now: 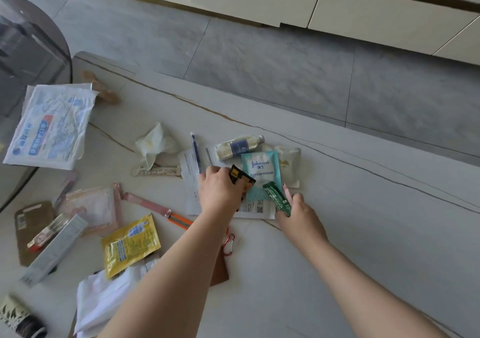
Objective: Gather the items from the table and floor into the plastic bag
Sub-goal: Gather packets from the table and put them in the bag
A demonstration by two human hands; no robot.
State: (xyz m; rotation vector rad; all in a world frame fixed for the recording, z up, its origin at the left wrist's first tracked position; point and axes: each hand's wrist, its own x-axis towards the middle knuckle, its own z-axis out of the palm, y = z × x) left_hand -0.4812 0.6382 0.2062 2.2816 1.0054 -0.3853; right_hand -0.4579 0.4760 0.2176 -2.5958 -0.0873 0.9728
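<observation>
My left hand [220, 189] grips a small black sachet [240, 175] over a pile of items in the middle of the white table [337, 208]. My right hand [296, 213] pinches a green stick packet [276, 197] beside it. Under them lie a teal wipes packet [261, 169], a small bottle [239, 147], a blue pen [195, 153] and printed paper sheets [191, 171]. A white plastic bag [104, 301] lies crumpled at the lower left, partly behind my left forearm.
Left of the pile lie a crumpled tissue [155, 143], a yellow sachet [130, 244], a pink pouch [93, 208], a grey box [54, 249], a red carabiner [230, 244] and a large white-blue packet [49, 127]. A dark round table [31, 52] overlaps the left. The grey floor [259, 60] and cabinets [363, 8] lie beyond.
</observation>
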